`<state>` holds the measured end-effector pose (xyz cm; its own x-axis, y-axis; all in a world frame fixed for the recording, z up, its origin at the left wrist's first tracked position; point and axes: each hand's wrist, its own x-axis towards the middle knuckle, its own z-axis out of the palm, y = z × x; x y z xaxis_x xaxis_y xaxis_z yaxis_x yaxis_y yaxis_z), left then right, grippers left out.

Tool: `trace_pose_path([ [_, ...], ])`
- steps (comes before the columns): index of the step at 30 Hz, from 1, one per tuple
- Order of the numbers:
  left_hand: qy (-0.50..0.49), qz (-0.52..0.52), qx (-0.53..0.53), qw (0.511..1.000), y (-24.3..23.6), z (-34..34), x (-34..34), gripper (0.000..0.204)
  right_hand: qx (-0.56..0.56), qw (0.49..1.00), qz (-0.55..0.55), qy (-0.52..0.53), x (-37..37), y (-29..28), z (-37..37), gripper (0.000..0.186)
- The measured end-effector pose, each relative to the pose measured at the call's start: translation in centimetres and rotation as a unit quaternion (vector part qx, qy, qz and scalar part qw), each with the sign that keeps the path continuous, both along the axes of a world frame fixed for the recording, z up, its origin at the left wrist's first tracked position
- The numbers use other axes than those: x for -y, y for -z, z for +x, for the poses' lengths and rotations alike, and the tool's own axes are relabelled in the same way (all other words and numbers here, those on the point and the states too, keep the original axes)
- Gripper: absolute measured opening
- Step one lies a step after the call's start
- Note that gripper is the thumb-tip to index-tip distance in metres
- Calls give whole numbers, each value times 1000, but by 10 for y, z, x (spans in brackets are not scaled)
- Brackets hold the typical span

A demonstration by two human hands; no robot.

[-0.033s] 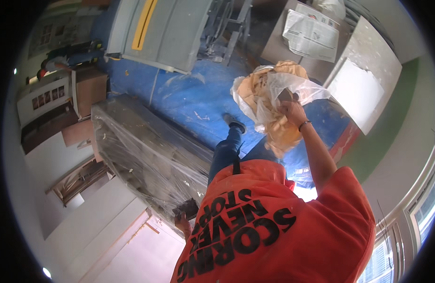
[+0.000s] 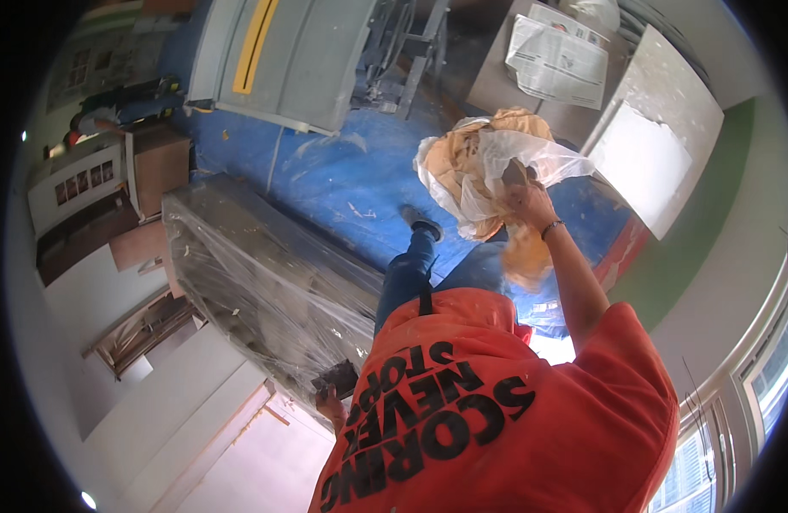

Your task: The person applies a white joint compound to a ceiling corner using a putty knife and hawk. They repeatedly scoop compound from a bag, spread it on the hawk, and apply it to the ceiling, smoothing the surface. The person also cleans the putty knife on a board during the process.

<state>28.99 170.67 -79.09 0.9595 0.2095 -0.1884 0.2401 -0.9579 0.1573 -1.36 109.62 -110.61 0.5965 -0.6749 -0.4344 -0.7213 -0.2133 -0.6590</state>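
Observation:
My right hand [image 2: 531, 205] is closed at a bundle of crumpled brown paper [image 2: 458, 158] and thin see-through plastic film [image 2: 552, 154]. A small dark brown piece [image 2: 515, 173] sticks up past its fingers; its kind is unclear. Below the wrist hangs a loose, blurred flap of the paper. Lower left, my left hand [image 2: 330, 406] grips a dark, roughly rectangular block [image 2: 336, 379]. That block lies close beside a long low unit [image 2: 266, 265] wrapped in clear plastic sheeting; whether they touch is hard to tell.
Blue sheeting [image 2: 326, 184] covers the floor. A grey table-like machine [image 2: 300, 68] with a yellow strip stands ahead, beside a dark metal frame [image 2: 402, 81]. Newspaper [image 2: 558, 60] lies on a board at the upper right, near a pale leaning panel [image 2: 642, 162]. Cabinets [image 2: 159, 167] stand left.
The hanging flap of brown paper below my right hand has shifted and is smeared by motion. The whole view has slid slightly left. My left hand keeps its hold on the dark block.

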Motion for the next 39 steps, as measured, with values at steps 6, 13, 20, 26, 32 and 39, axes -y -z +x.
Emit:
trace_pose_path([
  [6,36,-46,-28,998,19,30,19,40,-106,982,-152,-17,10,-12,18,24],
  [13,87,-66,-10,994,8,46,55,37,-169,975,-133,52,123,1,54,55],
  [20,89,-28,-17,995,18,36,34,39,-32,958,-133,254,197,-22,17,49],
  [26,52,-26,-16,998,16,21,40,40,3,994,36,-99,83,28,50,39],
  [32,30,40,-41,998,4,20,50,44,-55,990,12,129,82,89,8,39],
  [39,32,-39,-3,999,2,19,88,49,64,993,-78,68,59,76,15,32],
])
